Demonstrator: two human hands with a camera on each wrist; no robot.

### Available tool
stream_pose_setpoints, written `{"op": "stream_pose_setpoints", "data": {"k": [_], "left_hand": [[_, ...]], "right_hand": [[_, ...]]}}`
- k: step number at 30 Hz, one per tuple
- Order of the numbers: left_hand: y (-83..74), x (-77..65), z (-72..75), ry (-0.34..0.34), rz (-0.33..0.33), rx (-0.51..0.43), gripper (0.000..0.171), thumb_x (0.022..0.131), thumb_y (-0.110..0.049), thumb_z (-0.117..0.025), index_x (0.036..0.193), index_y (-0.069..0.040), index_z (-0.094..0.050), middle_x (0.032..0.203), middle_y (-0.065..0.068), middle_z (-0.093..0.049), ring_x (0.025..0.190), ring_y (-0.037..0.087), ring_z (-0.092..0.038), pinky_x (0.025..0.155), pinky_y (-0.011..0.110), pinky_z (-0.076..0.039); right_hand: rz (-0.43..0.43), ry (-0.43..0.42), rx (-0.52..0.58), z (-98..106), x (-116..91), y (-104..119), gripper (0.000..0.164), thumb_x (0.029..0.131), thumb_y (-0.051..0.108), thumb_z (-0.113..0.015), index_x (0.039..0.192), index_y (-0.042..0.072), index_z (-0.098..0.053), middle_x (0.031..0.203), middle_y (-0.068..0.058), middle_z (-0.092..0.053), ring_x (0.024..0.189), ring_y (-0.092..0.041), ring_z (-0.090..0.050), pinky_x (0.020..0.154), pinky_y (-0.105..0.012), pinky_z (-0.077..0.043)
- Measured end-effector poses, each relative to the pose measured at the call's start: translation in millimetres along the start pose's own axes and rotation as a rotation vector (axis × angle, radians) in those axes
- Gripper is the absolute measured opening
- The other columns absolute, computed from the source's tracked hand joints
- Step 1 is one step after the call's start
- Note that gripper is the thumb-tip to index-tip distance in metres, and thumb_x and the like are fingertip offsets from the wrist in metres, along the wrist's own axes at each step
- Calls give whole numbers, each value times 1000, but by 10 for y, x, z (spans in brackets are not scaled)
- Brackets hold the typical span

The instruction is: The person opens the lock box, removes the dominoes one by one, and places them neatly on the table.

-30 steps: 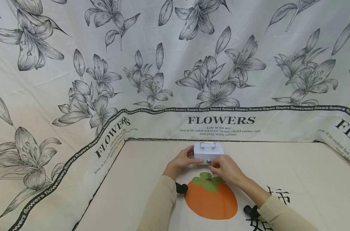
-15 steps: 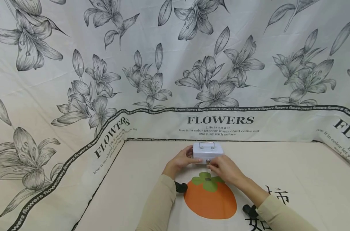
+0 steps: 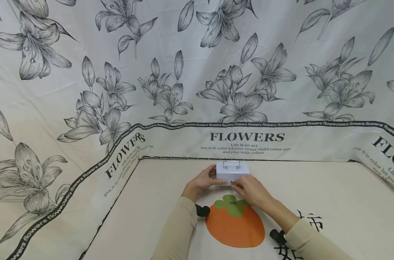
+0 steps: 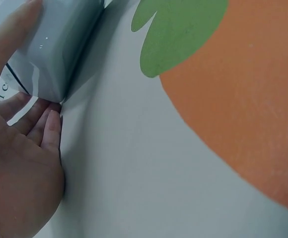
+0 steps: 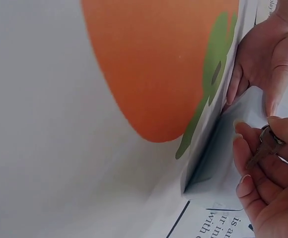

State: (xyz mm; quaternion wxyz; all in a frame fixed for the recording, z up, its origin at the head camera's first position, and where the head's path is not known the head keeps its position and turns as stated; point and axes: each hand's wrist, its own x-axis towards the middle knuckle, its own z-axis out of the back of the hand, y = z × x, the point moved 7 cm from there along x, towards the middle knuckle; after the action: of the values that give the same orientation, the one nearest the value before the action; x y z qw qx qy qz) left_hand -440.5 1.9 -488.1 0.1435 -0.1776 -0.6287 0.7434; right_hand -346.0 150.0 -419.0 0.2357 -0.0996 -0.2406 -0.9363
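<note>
White metal cash box (image 3: pixel 232 172), lid down, sat on the tabletop (image 3: pixel 164 198) just right of centre in the head frame, near the far edge. Wire handle (image 3: pixel 232 165) on top; small lock (image 3: pixel 232 182) on the front. Box filled the upper left corner of the left wrist view.

Left hand (image 3: pixel 204 180) grasped the box's left end, thumb across the front face, fingers round the side. Right hand (image 3: pixel 253 189) was at the front by the lock, fingers curled; right wrist view, lower right, showed a small key (image 5: pixel 266 148) pinched by thumb and fingers. Couldn't tell if anything was in the lock.

Below the box, lower centre: orange persimmon print (image 3: pixel 235 229) with green leaves (image 3: pixel 232 205). Black Chinese characters (image 3: pixel 315 221) at lower right, partly covered by the right arm. Beige sleeves (image 3: pixel 175 231) ran in from the bottom edge; a black device (image 3: pixel 202 210) showed at the left wrist, another (image 3: pixel 277 237) at the right. White curtain (image 3: pixel 171 32) with grey lilies filled the upper frame, "FLOWERS" lettering (image 3: pixel 247 137) above the box.
</note>
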Motion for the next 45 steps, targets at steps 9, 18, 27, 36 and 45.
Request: {"op": "stream_pose_setpoints", "data": {"k": [9, 18, 27, 36, 45], "left_hand": [[9, 15, 1, 12, -1, 5, 88, 85, -16, -85, 157, -7, -35, 157, 14, -44, 146, 31, -41, 124, 44, -31], [-14, 55, -21, 18, -13, -11, 89, 81, -13, -87, 156, -8, -39, 155, 10, -48, 142, 26, -46, 123, 42, -32], [-29, 30, -26, 10, -9, -4, 85, 83, -11, -86, 155, -8, -41, 152, 11, -51, 140, 28, -48, 122, 42, -34], [-13, 30, -22, 29, -38, 3, 82, 85, -12, -83, 155, -9, -41, 152, 10, -51, 140, 26, -48, 122, 41, -33], [-23, 8, -33, 29, -41, 33, 81, 85, -16, -84, 155, -12, -43, 152, 7, -53, 141, 25, -47, 122, 41, -33]], "right_hand": [[-6, 5, 52, -13, 20, -10, 22, 94, 7, -71, 72, 7, -70, 60, 9, -50, 56, -7, -42, 50, -22, -37], [9, 3, 116, 28, 27, -28, 21, 95, 4, -68, 74, 5, -73, 66, 2, -63, 57, -7, -45, 50, -22, -38], [-17, 13, 135, -1, 26, -46, 20, 95, 5, -68, 76, 5, -73, 67, -1, -64, 57, -7, -45, 49, -22, -38], [-31, -10, 27, 4, 51, 28, 26, 95, 6, -70, 69, 8, -67, 60, 8, -48, 57, -9, -42, 50, -22, -37], [-86, 19, 99, -22, 7, -53, 14, 93, 11, -74, 79, 7, -73, 68, 7, -60, 62, -9, -50, 54, -23, -42]]}}
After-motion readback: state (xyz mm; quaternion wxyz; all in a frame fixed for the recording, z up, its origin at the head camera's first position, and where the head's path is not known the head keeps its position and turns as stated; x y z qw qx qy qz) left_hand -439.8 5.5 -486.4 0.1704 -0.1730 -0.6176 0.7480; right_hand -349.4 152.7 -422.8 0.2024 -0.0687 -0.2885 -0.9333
